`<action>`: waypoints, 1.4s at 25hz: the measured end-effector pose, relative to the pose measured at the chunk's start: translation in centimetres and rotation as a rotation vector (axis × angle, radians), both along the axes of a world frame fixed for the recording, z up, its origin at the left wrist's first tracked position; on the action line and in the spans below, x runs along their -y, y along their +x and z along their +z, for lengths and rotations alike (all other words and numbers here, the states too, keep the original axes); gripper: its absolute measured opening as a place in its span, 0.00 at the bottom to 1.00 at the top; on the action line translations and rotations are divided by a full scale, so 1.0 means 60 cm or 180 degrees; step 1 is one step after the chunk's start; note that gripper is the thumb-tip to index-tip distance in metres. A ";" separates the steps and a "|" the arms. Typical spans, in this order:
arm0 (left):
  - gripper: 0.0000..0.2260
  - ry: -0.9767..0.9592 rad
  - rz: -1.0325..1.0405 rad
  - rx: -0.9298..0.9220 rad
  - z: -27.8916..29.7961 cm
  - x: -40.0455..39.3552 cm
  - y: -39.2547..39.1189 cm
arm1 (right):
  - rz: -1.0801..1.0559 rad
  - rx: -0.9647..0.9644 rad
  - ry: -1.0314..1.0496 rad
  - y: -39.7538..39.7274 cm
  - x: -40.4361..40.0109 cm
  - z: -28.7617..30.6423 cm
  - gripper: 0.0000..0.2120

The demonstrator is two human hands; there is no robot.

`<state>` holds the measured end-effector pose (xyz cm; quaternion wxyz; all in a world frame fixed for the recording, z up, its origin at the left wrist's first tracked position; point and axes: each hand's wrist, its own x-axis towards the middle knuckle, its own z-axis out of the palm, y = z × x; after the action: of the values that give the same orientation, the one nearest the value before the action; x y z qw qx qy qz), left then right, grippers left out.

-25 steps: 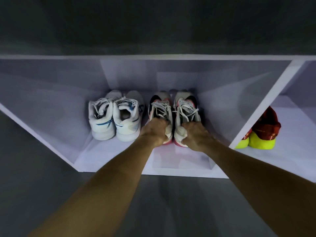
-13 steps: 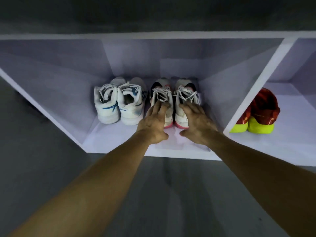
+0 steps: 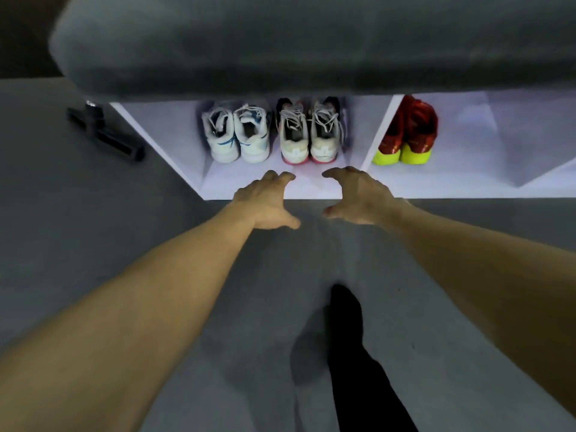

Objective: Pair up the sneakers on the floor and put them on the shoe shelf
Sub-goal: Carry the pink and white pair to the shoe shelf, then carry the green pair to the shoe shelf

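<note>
A white pair of sneakers with pink soles (image 3: 308,132) stands heels toward me in the left compartment of the white shoe shelf (image 3: 271,190). Beside it on the left is a white pair with blue marks (image 3: 237,135). A red pair with neon yellow soles (image 3: 408,132) stands in the right compartment. My left hand (image 3: 268,201) and my right hand (image 3: 358,194) hover at the shelf's front edge, a little in front of the pink-soled pair, fingers loosely spread and holding nothing.
A grey padded top (image 3: 311,42) overhangs the shelf and hides its back. A black object (image 3: 106,132) lies on the grey floor (image 3: 93,229) left of the shelf. My dark-clothed leg and foot (image 3: 355,353) reach across the floor below my hands.
Both hands let go of the pink-soled sneakers and drew back out of the compartment to its front edge. The camera pulled back and now looks more steeply down.
</note>
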<state>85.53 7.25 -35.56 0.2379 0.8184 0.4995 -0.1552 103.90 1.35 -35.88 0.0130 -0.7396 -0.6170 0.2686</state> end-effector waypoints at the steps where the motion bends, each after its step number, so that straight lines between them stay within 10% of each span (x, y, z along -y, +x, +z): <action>1: 0.43 -0.0117 0.0034 0.0014 0.055 0.028 -0.016 | -0.0027 -0.0008 -0.0105 -0.012 0.032 0.054 0.40; 12: 0.33 -0.1468 0.0963 0.0234 0.541 0.415 -0.195 | 0.0105 -0.0270 -0.1307 -0.133 0.433 0.525 0.37; 23: 0.32 -0.1923 0.2006 -0.0105 0.628 0.745 -0.255 | 0.0908 -0.0327 -0.2033 -0.160 0.629 0.603 0.33; 35: 0.29 -0.1642 0.3620 0.0415 0.651 0.751 -0.480 | 0.2049 -0.0150 -0.1710 -0.400 0.459 0.635 0.35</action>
<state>56.75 -37.82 3.47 0.5031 0.3487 0.7877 -0.0697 79.93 -26.17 2.24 -0.2509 -0.4798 -0.7242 0.4272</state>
